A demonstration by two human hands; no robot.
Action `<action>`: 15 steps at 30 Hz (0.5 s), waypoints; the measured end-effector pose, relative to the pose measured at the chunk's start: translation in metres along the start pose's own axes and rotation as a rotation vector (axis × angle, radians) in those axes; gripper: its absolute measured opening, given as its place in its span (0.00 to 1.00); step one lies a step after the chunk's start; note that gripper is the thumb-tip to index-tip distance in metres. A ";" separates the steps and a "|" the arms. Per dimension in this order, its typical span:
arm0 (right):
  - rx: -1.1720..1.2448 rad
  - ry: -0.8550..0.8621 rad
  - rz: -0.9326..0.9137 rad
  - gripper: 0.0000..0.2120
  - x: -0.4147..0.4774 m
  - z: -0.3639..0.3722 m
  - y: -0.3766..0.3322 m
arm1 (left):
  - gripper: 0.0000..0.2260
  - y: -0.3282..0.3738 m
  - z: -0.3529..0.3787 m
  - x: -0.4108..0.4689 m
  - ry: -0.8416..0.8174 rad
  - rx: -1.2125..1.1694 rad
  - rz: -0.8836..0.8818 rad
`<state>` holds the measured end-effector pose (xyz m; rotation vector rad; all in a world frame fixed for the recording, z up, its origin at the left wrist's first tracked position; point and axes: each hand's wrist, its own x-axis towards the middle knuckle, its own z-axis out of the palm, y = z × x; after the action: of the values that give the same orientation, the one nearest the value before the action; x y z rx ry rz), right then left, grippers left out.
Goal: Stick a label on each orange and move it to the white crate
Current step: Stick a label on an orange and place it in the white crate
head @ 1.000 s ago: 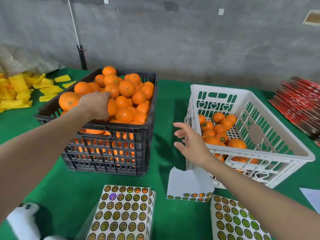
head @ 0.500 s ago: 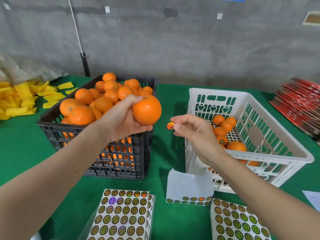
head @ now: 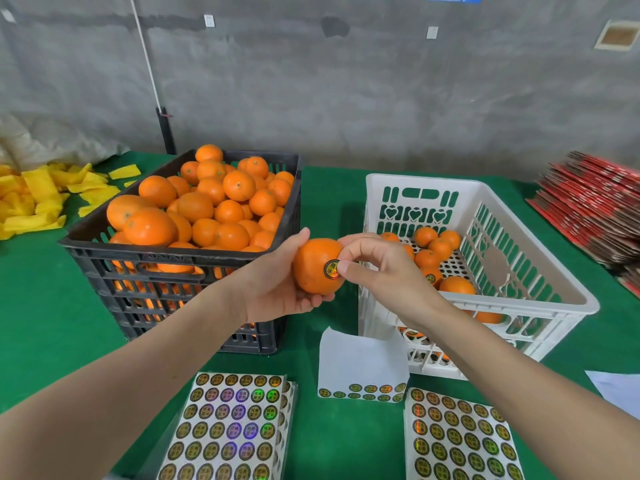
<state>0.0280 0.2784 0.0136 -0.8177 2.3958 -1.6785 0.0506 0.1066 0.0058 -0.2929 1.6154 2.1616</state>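
While held in the air between the black crate point(head: 166, 256) and the white crate point(head: 422, 180), just beside the latter's left wall, found one orange point(head: 311, 271) cupped in the left hand point(head: 277, 289): thumb over the top, fingers curled beneath, palm against the side away from the label. Found the right hand point(head: 381, 271) at the opposite flank, thumb tip pressed on the edge of the round label point(head: 330, 269), forefinger hooked over the top of the fruit, remaining fingers curled and idle. Judged the label seated flat across most of its face; unable to confirm full adhesion under the thumb. Judged the fruit moderately heavy for one hand, firm yet yielding under a hard squeeze, peel dimpled and slightly waxy, so liable to roll rather than slip. Recommend taking hold around the widest girth with a broad cupped grip, clear of the label, avoiding bruising fingertip pressure. Recommend lowering onto the oranges point(head: 427, 258) already lying in the white crate, not dropping from rim height. Noted label sheets point(head: 228, 420) on the green table point(head: 52, 306) below the hands, within ready reach. Judged a loose label thin, limp and prone to creasing, best handled by its rim.
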 end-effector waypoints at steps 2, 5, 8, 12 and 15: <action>-0.052 -0.003 -0.013 0.10 -0.001 -0.001 0.000 | 0.29 -0.001 0.003 0.000 -0.015 0.031 0.021; -0.100 -0.006 -0.021 0.10 -0.001 -0.003 0.000 | 0.30 -0.003 0.005 0.000 -0.017 0.028 0.040; -0.153 0.012 -0.036 0.10 -0.002 -0.003 0.001 | 0.31 -0.004 0.006 0.001 -0.019 0.015 0.025; -0.324 0.033 -0.098 0.07 -0.004 0.000 0.005 | 0.31 -0.006 0.006 0.002 -0.020 0.031 0.001; -0.453 0.053 -0.143 0.04 -0.006 0.002 0.007 | 0.32 -0.009 0.006 0.004 -0.019 0.023 -0.016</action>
<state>0.0312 0.2818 0.0053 -1.0331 2.8651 -1.2175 0.0514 0.1155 -0.0016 -0.2768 1.6207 2.1260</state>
